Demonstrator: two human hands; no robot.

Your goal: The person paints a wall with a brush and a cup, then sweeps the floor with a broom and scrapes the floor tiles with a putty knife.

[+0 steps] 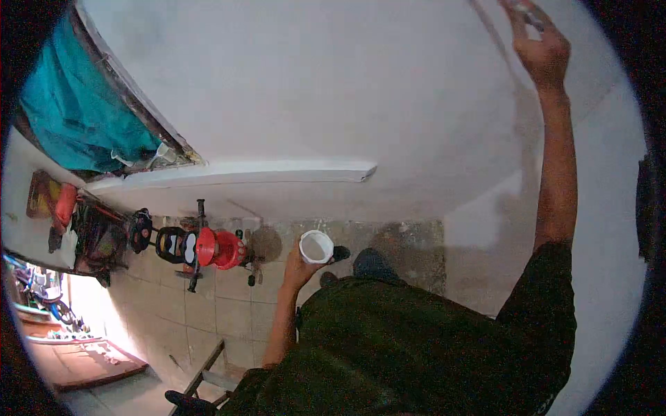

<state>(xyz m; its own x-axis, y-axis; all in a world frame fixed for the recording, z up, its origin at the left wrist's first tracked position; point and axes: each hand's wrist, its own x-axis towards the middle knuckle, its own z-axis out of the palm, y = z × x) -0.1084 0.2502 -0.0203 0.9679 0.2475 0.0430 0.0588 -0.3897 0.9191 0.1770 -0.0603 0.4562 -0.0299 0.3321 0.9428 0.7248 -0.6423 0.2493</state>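
My left hand (296, 272) is wrapped round a white plastic tub (303, 240), held at waist height with its mouth facing up. Pale grey-white stuff shows inside the tub. My right hand (546, 52) is raised high against the white wall (333, 90), near the corner at the upper right. Its fingers are closed on a small pale thing (535, 28), cut off by the top edge, so I cannot tell its kind. Darker, damp-looking streaks run down the wall beside my right forearm.
A white ledge (277, 170) juts from the wall below a window with a teal curtain (76, 97). A red and black ride-on toy (220, 248) stands on the tiled floor (229, 308). A wooden frame (208, 367) is near my left elbow. Bright light enters a doorway at lower left.
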